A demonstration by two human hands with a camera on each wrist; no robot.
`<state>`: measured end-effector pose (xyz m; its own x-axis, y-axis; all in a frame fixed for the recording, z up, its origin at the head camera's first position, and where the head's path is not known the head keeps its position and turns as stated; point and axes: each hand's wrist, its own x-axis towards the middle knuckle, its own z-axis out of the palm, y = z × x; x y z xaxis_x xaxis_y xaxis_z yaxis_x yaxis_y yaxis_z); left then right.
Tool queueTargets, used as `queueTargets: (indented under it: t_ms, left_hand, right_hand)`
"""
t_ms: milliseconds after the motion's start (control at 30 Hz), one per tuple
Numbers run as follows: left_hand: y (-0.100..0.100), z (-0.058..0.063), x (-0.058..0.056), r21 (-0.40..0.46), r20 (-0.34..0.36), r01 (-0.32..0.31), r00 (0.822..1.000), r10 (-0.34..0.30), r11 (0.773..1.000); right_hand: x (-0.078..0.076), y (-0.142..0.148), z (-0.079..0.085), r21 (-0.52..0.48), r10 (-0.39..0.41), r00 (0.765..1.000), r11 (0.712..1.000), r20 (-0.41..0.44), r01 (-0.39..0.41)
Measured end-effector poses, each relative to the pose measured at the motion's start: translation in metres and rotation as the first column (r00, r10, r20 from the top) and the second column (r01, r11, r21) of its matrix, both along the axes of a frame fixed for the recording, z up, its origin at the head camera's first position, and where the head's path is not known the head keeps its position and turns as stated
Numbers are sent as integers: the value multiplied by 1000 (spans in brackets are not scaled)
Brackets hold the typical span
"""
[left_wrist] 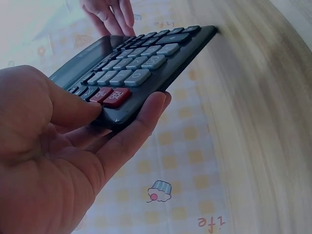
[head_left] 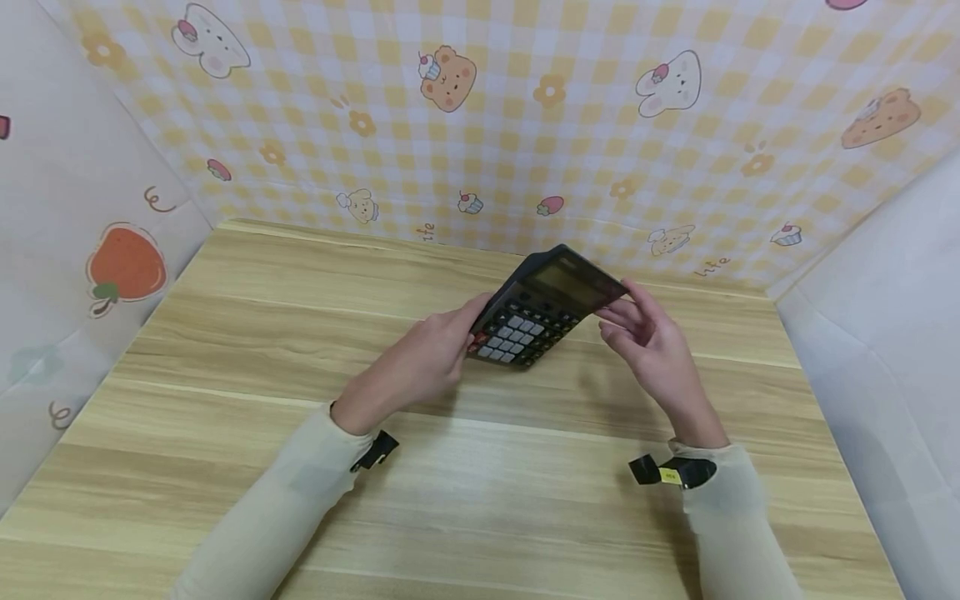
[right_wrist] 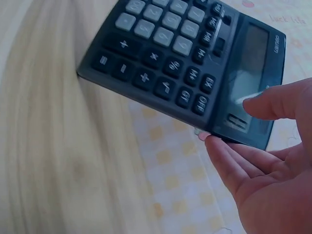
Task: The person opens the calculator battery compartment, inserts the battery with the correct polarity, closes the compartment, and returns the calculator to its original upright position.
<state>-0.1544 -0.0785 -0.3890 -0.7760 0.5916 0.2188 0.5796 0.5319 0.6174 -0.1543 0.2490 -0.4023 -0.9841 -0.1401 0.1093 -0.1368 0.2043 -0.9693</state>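
Observation:
A black desk calculator (head_left: 517,321) is held up at a slant over the wooden table, its keys and display facing my body. My left hand (head_left: 420,354) grips its left corner. In the left wrist view the thumb lies beside the red keys (left_wrist: 117,97), with fingers along the edge and underneath. My right hand (head_left: 656,358) is at the display end, fingertips right at the edge and thumb near the corner. In the right wrist view that thumb overlaps the display (right_wrist: 251,63), with a wide gap between it and the nearly straight fingers (right_wrist: 234,163).
A yellow checked cloth (head_left: 495,150) with cartoon prints hangs behind the table. White cloth walls (head_left: 892,333) stand along the left and right sides. The wood-grain table top (head_left: 480,500) spreads under both forearms. A black strap (head_left: 690,472) circles the right wrist.

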Motion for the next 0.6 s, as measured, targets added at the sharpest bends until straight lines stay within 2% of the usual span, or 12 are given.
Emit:
queueTargets:
  t_ms: [133, 267, 600]
  left_hand:
    - [-1, -2, 0, -7, 12, -10, 1000, 10, 1000]
    - [-2, -3, -1, -17, 47, -20, 999, 21, 1000]
    - [-4, -7, -8, 0, 158, -37, 987, 36, 999]
  right_hand:
    - [-2, -6, -6, -4, 53, 998, 999, 38, -53]
    - [-3, -11, -12, 38, 92, 992, 995, 91, -96]
    - [-3, -20, -22, 103, 179, 958, 973, 223, -206]
